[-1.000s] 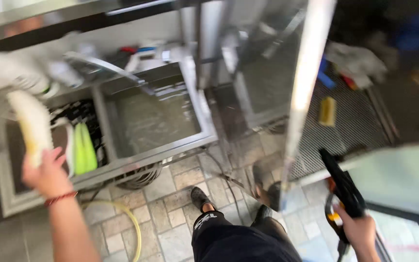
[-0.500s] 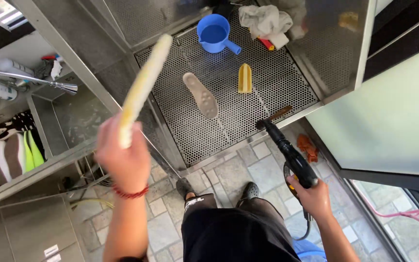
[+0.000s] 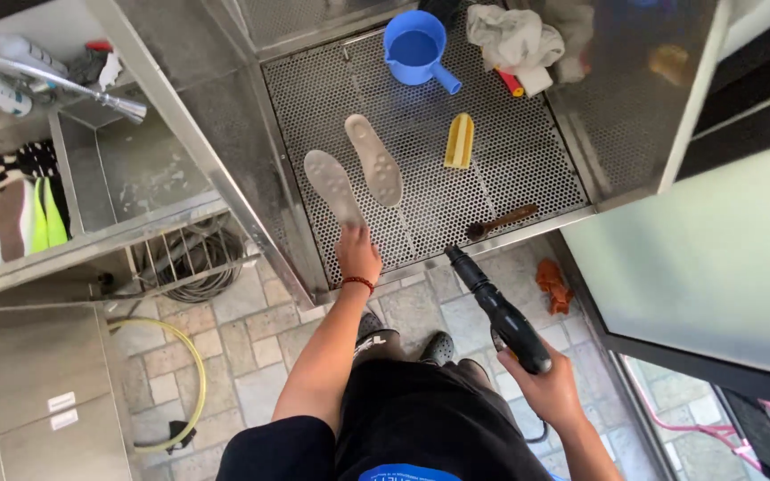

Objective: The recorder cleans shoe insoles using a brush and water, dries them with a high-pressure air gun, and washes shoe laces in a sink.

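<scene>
My left hand grips the heel end of a grey shoe insole and lays it flat on the perforated steel washing tray. A second insole lies on the tray just to its right. My right hand holds a black spray gun by its handle, nozzle pointing up toward the tray's front edge. A yellow scrub brush and a brown-handled brush rest on the tray.
A blue jug and a crumpled cloth sit at the tray's back. A steel sink with shoes, bottles and a faucet stands left. Coiled hoses and an orange rag lie on the tiled floor.
My left hand has lowered the insole from upright in the air down onto the tray beside the other insole. The view has turned from the sink to the tray.
</scene>
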